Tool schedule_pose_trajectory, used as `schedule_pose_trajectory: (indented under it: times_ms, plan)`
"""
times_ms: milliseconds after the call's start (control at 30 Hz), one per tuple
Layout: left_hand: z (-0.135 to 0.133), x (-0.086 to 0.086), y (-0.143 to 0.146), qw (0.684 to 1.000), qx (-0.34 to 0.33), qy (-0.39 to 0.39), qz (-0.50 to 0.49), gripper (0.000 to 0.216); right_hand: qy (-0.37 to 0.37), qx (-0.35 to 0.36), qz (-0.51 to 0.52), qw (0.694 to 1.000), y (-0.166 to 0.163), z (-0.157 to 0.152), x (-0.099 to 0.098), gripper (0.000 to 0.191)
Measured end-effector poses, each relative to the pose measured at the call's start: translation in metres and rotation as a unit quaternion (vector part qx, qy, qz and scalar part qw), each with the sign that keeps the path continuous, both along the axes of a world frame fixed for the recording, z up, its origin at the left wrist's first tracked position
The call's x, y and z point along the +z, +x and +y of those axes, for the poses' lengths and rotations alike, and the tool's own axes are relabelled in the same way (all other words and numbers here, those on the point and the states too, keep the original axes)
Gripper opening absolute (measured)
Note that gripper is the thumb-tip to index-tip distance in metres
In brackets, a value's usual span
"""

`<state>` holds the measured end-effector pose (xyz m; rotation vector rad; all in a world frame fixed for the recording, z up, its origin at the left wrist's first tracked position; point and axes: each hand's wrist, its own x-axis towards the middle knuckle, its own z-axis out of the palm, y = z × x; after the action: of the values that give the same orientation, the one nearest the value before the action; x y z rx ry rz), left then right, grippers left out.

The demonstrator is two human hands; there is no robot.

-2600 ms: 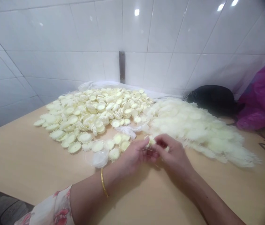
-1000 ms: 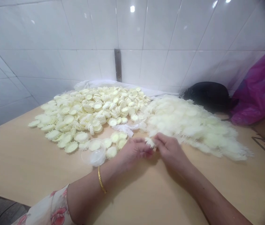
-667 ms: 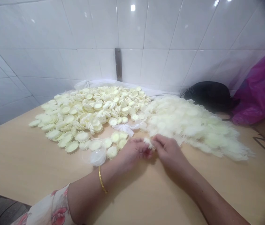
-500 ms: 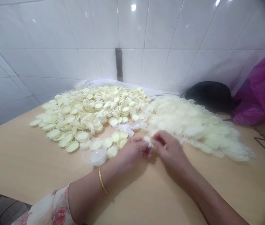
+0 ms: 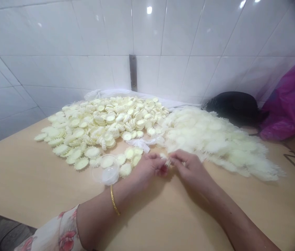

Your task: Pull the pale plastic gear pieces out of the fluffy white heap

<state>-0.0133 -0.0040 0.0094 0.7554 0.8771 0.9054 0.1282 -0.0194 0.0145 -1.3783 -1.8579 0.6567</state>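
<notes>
Between my two hands, above the table, is a small pale-yellow fabric flower disc point(image 5: 165, 158) with a toothed edge. The fingers of my left hand point(image 5: 151, 167) are closed on it from the left. My right hand point(image 5: 187, 166) pinches at its right edge, thumb and forefinger together; whether something thinner is also in that pinch I cannot make out. Left of my left hand lie several loose flower discs point(image 5: 125, 169). Beside them stands a small clear plastic tub point(image 5: 110, 175) with something whitish in it. My left wrist wears a gold bangle.
A large heap of thick scalloped discs point(image 5: 95, 122) covers the table's point(image 5: 16, 174) back left. Thin, sheer flower pieces point(image 5: 215, 139) are piled at the right. A white plastic bag point(image 5: 142, 143) lies between. Behind are a black object point(image 5: 233, 106), a magenta bag point(image 5: 288, 101) and a tiled wall.
My fingers have shifted slightly around the flower disc, and its visible face has turned a little. My right hand has moved slightly downward. The piles look the same.
</notes>
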Motion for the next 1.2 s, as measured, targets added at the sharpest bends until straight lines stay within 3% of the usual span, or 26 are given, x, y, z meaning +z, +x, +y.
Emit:
schedule_pose_trajectory:
  times_ms: [800,1100,1200]
  plan:
    - [0.001,0.0,-0.002,0.999,-0.021,0.03,-0.018,0.009,-0.019,-0.047,0.078,0.996,0.005,0.008,-0.002,0.023]
    - [0.0,-0.002,-0.004,0.999,-0.009,0.048,-0.015,0.009,-0.004,-0.111,0.036,0.993,0.006,0.012,-0.008,0.022]
    - [0.0,0.0,-0.005,0.999,0.0,0.05,-0.004,0.012,0.018,-0.164,0.013,0.986,0.012,0.015,-0.007,0.021]
